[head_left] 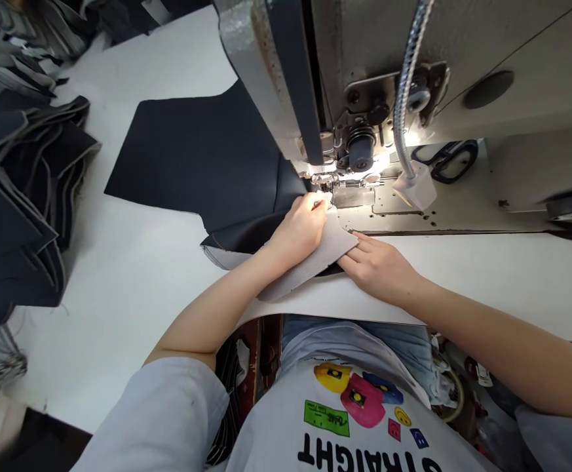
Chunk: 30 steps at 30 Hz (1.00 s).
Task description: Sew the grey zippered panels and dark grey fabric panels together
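A dark fabric piece [207, 151] with a grey underside lies across the table and runs up to the needle area of a sewing machine [332, 177]. Close to the presser foot, my left hand [303, 226] pinches the folded-over grey side [310, 262] of this fabric, fingertips closed. My right hand [381, 269] is at the right corner of the grey fold, its fingers closed on that edge with the thumb hidden. A lamp lights the needle area, and the needle itself is too small to make out.
Stacked dark fabric pieces [25, 203] lie at the left, with more cloth bundles [10, 65] behind. Black-handled scissors [450, 160] rest on the machine bed beyond a flexible-neck lamp [416, 187]. The white table's [487, 269] front edge runs just before my body.
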Motion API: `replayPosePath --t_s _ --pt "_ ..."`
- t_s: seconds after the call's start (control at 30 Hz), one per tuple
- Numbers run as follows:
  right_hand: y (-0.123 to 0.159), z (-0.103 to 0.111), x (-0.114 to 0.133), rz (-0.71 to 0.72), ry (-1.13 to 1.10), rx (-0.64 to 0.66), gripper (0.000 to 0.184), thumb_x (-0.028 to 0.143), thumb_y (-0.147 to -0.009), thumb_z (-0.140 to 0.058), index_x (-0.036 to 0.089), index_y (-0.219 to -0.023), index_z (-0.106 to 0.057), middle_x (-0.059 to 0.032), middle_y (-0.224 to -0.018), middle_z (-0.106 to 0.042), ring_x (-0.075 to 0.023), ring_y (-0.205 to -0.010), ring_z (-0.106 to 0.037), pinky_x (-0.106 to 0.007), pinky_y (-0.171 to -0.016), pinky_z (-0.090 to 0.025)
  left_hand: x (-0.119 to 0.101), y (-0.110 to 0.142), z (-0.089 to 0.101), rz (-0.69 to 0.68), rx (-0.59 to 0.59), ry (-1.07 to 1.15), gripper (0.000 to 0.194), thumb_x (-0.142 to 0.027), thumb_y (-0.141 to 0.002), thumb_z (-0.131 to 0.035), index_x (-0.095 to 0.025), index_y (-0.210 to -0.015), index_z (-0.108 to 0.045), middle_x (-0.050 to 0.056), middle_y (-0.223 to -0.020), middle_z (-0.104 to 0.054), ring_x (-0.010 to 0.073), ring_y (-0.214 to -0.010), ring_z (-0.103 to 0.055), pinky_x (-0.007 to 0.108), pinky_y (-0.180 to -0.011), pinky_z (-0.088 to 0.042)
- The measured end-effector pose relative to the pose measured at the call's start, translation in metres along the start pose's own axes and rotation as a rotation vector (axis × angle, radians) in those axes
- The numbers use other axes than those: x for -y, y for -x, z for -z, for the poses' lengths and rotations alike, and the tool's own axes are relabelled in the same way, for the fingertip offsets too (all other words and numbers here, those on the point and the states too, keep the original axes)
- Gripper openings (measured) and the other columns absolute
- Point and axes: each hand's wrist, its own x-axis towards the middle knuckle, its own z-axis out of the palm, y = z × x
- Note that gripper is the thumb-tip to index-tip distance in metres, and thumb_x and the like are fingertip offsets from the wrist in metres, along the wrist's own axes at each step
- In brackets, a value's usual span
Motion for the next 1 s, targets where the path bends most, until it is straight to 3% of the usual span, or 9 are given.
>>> replayPosePath --t_s 0.2,0.43,0.57,0.73,0.9,1.0 --pt "0.001 0.005 -0.002 -0.040 -0.019 0.012 0.036 0.002 -0.095 -0.040 0.020 -0.074 -0.064 -0.0026 -0.069 -0.063 -0.0178 -0.073 -0.054 -0.031 -0.096 -0.047 -0.002 -0.002 -0.001 -0.003 -0.034 0.031 0.032 -0.010 -0.094 -0.036 -0.013 -0.105 -0.065 0.015 -0.114 -0.059 0.0266 -0.112 -0.055 0.041 -0.099 -0.050" --pt "-0.003 0.009 -0.010 -0.058 -0.007 0.023 0.037 0.001 -0.094 -0.041 0.019 -0.072 -0.063 -0.0044 -0.070 -0.063 -0.0183 -0.073 -0.054 -0.028 -0.080 -0.047 -0.003 -0.009 -0.001 0.027 -0.012 0.006 0.030 -0.008 -0.093 -0.037 -0.012 -0.109 -0.063 0.015 -0.117 -0.057 0.0263 -0.110 -0.055 0.039 -0.099 -0.049" --pt "-0.003 0.010 -0.011 -0.019 0.023 0.012 0.036 0.001 -0.094 -0.041 0.018 -0.075 -0.065 -0.0050 -0.072 -0.064 -0.0187 -0.075 -0.057 -0.029 -0.089 -0.048 -0.002 -0.010 0.003 0.032 0.038 -0.014 0.031 -0.008 -0.093 -0.039 -0.011 -0.114 -0.061 0.015 -0.120 -0.055 0.0258 -0.106 -0.055 0.038 -0.098 -0.048" --pt "-0.001 0.008 -0.012 -0.011 0.063 0.043 0.038 0.003 -0.096 -0.039 0.019 -0.077 -0.067 -0.0059 -0.077 -0.067 -0.0191 -0.082 -0.059 -0.031 -0.096 -0.047 -0.001 -0.008 0.004 0.042 0.034 -0.087 0.039 -0.008 -0.093 -0.036 -0.011 -0.123 -0.060 0.014 -0.107 -0.056 0.0272 -0.099 -0.054 0.039 -0.087 -0.048" --pt "0.000 0.008 -0.011 0.007 0.106 0.015 0.040 0.003 -0.096 -0.040 0.020 -0.071 -0.065 -0.0037 -0.069 -0.064 -0.0177 -0.076 -0.057 -0.030 -0.095 -0.048 -0.006 -0.004 0.001 0.062 0.093 -0.150 0.046 -0.009 -0.094 -0.034 -0.007 -0.137 -0.051 0.015 -0.104 -0.058 0.0279 -0.098 -0.054 0.039 -0.086 -0.047" --pt "0.002 0.008 -0.009 0.018 0.117 -0.013 0.036 0.002 -0.095 -0.044 0.019 -0.072 -0.065 -0.0050 -0.075 -0.068 -0.0179 -0.085 -0.062 -0.029 -0.095 -0.049 -0.010 -0.001 0.001 0.097 0.097 -0.173 0.047 -0.014 -0.098 -0.035 -0.006 -0.142 -0.047 0.016 -0.105 -0.059 0.0284 -0.097 -0.054 0.040 -0.086 -0.047"
